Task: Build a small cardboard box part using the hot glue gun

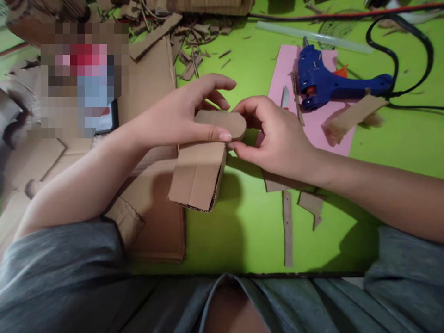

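Observation:
Between my hands is a cardboard piece (199, 173), box-like with a folded lower part and a rounded flap (225, 121) on top. My left hand (194, 111) grips it from the left, thumb lying along the flap and the other fingers curled above and behind. At the rounded end, my right hand (274, 134) pinches the edge near the joint between flap and lower part, thumb underneath. Corrugated edges show at the lower end of the piece. Its far side is hidden by my fingers.
A blue glue gun (315, 81) rests on pink paper (282, 60) at right, with a clear glue stick (312, 37) behind. A small blade (285, 97) lies nearby. Cardboard sheets (156, 222) and scraps (201, 34) cover the left and back. A phone (113, 111) stands left.

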### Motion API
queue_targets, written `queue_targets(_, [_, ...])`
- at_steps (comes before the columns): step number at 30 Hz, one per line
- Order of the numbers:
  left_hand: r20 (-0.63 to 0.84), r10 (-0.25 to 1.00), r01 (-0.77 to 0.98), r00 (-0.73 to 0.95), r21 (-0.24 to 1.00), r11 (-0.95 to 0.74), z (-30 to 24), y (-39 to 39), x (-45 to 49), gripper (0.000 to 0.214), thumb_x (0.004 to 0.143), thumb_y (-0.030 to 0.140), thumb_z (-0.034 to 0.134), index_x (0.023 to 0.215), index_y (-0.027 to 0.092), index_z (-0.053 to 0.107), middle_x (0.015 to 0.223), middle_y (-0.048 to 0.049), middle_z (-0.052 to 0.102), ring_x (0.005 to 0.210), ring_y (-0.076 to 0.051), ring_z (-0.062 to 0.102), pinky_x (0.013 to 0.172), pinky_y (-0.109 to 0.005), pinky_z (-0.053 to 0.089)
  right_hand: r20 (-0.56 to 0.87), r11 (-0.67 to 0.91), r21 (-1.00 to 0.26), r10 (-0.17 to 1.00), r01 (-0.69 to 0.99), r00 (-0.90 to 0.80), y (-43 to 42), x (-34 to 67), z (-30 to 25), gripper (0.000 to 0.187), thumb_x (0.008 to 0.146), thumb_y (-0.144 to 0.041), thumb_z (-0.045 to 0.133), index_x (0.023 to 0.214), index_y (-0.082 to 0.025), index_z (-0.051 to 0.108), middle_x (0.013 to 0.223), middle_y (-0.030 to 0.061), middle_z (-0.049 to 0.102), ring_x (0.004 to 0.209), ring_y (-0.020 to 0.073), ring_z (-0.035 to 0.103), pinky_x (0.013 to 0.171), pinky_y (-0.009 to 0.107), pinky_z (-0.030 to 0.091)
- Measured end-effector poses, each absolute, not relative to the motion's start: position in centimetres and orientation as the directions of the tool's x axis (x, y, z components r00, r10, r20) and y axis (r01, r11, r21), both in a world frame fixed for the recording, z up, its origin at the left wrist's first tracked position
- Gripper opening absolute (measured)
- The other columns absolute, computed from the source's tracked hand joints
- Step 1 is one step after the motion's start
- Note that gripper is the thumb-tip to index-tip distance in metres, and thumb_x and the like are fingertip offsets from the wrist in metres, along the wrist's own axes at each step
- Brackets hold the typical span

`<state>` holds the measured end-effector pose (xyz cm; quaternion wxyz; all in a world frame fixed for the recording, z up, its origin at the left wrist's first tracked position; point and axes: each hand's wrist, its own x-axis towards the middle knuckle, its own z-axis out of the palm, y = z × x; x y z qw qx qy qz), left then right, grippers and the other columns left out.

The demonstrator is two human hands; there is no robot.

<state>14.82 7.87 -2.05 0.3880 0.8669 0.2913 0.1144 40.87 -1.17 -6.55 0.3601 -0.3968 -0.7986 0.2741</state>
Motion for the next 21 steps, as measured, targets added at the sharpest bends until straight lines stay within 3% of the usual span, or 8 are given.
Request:
queue_targets(2, [-0.006, 0.608, 0.401, 0.794, 0.756, -0.517, -2.5, 7.6, 14.8, 0.114, 0.099, 0.098, 0.072, 0.176, 0.018, 0.047, 0.168, -0.0178, 0.069, 0.154, -0.032, 0.072, 0.138, -0.053, 0.06, 0.38, 0.541, -0.743, 0.826, 0.394, -0.417, -1.1, 40.8, -7.0, 0.055, 0.098, -0.022, 0.076, 0.147, -0.028, 0.051, 0.15, 0.0102, 0.079, 0.129, 0.0329, 0.083, 0.106, 0.059, 0.075])
queue_targets(4, [0.004, 0.63, 0.42, 0.776, 0.742, -0.522, -2.6, 7.2, 14.9, 0.113, 0.103, 0.093, 0.072, 0.18, 0.018, 0.04, 0.177, -0.0193, 0.061, 0.161, -0.033, 0.066, 0.141, -0.056, 0.057, 0.395, 0.556, -0.736, 0.816, 0.387, -0.422, -1.0, 40.7, -7.0, 0.062, 0.097, -0.019, 0.073, 0.152, -0.029, 0.046, 0.159, 0.0104, 0.075, 0.131, 0.0312, 0.082, 0.109, 0.058, 0.075])
queue_targets(7, [0.098, 0.66, 0.448, 0.745, 0.659, -0.604, -2.7, 6.6, 15.1, 0.093, 0.116, 0.08, 0.059, 0.182, 0.02, 0.033, 0.191, -0.02, 0.045, 0.172, -0.035, 0.055, 0.142, -0.061, 0.054, 0.417, 0.62, -0.648, 0.775, 0.443, -0.475, -1.0, 40.6, -6.6, 0.055, 0.1, -0.015, 0.07, 0.149, -0.032, 0.05, 0.15, 0.0072, 0.078, 0.129, 0.0315, 0.081, 0.107, 0.057, 0.074])
queue_targets(10, [0.322, 0.638, 0.428, 0.7, 0.525, -0.736, -3.3, 6.0, 15.0, 0.057, 0.126, 0.056, 0.042, 0.174, 0.026, 0.043, 0.181, -0.016, 0.057, 0.169, -0.03, 0.056, 0.141, -0.06, 0.055, 0.407, 0.631, -0.576, 0.772, 0.519, -0.488, -0.9, 40.8, -6.2, 0.04, 0.105, -0.016, 0.07, 0.139, -0.034, 0.058, 0.129, 0.0052, 0.081, 0.12, 0.033, 0.081, 0.102, 0.056, 0.072])
queue_targets(13, [0.418, 0.614, 0.466, 0.669, 0.409, -0.785, -3.7, 5.0, 14.3, 0.042, 0.126, 0.043, 0.041, 0.164, 0.028, 0.053, 0.163, -0.0152, 0.066, 0.159, -0.03, 0.063, 0.14, -0.061, 0.056, 0.404, 0.631, -0.526, 0.776, 0.571, -0.485, -0.7, 41.1, -6.3, 0.031, 0.109, -0.02, 0.072, 0.135, -0.033, 0.06, 0.122, 0.0049, 0.079, 0.114, 0.0319, 0.079, 0.097, 0.052, 0.07])
queue_targets(16, [0.315, 0.581, 0.474, 0.751, 0.355, -0.806, -3.2, 3.2, 13.5, 0.053, 0.122, 0.052, 0.054, 0.166, 0.023, 0.052, 0.161, -0.0201, 0.062, 0.159, -0.037, 0.063, 0.139, -0.069, 0.056, 0.435, 0.656, -0.451, 0.753, 0.605, -0.494, -0.3, 41.3, -6.6, 0.024, 0.112, -0.022, 0.07, 0.132, -0.029, 0.059, 0.121, 0.0047, 0.078, 0.113, 0.0307, 0.078, 0.094, 0.048, 0.067])
queue_targets(19, [0.219, 0.545, 0.473, 0.809, 0.307, -0.826, -1.8, 1.1, 13.3, 0.083, 0.111, 0.055, 0.075, 0.175, 0.014, 0.041, 0.176, -0.0296, 0.05, 0.173, -0.049, 0.052, 0.144, -0.077, 0.05, 0.438, 0.649, -0.429, 0.758, 0.628, -0.484, 0.2, 41.5, -6.8, 0.019, 0.112, -0.022, 0.069, 0.127, -0.027, 0.058, 0.12, 0.004, 0.076, 0.114, 0.0309, 0.076, 0.094, 0.047, 0.065])
queue_targets(21, [0.192, 0.557, 0.508, 0.808, 0.254, -0.823, -0.7, -0.1, 13.6, 0.082, 0.108, 0.046, 0.076, 0.175, 0.012, 0.042, 0.178, -0.0306, 0.049, 0.175, -0.05, 0.052, 0.145, -0.074, 0.051, 0.433, 0.637, -0.426, 0.767, 0.643, -0.473, 0.5, 41.7, -6.8, 0.019, 0.111, -0.021, 0.07, 0.125, -0.028, 0.058, 0.12, 0.0041, 0.076, 0.113, 0.0309, 0.075, 0.093, 0.046, 0.063])
